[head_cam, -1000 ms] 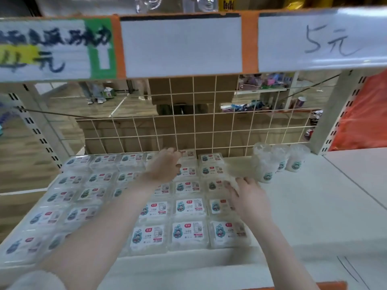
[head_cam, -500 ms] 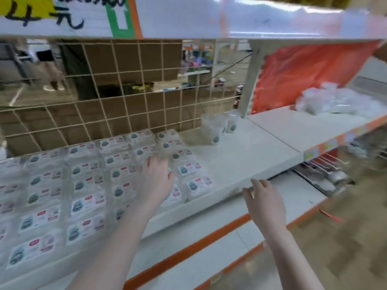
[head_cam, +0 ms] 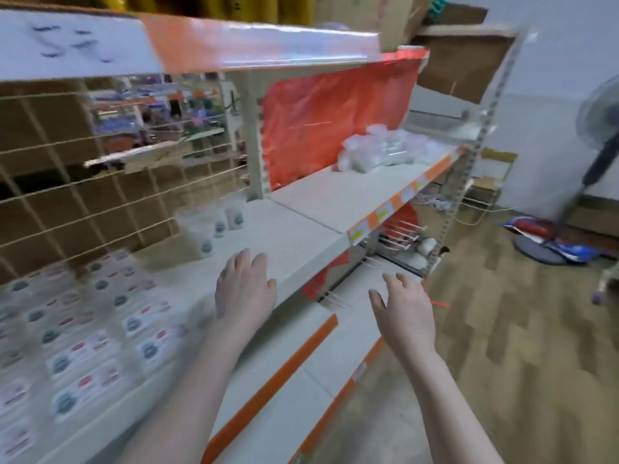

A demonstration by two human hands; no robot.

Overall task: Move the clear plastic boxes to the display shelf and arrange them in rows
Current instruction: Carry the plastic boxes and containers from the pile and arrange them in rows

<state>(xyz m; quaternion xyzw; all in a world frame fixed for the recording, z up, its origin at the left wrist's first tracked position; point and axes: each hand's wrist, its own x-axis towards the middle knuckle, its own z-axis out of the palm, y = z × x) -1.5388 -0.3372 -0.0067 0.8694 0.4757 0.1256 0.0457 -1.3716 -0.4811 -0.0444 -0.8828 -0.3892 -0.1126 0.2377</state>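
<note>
The view has swung to the right since a moment ago, so the boxes [head_cam: 83, 333] now sit at the lower left of the frame and more of the floor [head_cam: 502, 346] shows at the right. The left hand [head_cam: 244, 289] was lying on the boxes before. Now it is off them, over the bare white shelf [head_cam: 301, 236] near its front edge, just right of the boxes. The right hand [head_cam: 402, 313] has moved up and to the right and now hangs in front of the shelf, over the lower shelf [head_cam: 301, 373] and the floor.

Both hands are empty. Each grip is apart, with the fingers straight and a little spread, palms down. Whether the left hand touches the shelf cannot be told.

The boxes lie flat in neat rows on the shelf, blurred, with labels on top. They are to the left of both hands; the left hand is near them and the right hand is well apart from them.

Some clear cups [head_cam: 214, 226] stand at the back of the shelf, above the left hand. A pile of clear tubs [head_cam: 378, 152] lies farther off on the shelf at the upper right, in front of a red sheet [head_cam: 328, 122]. A fan [head_cam: 599, 155] stands at the far right.
</note>
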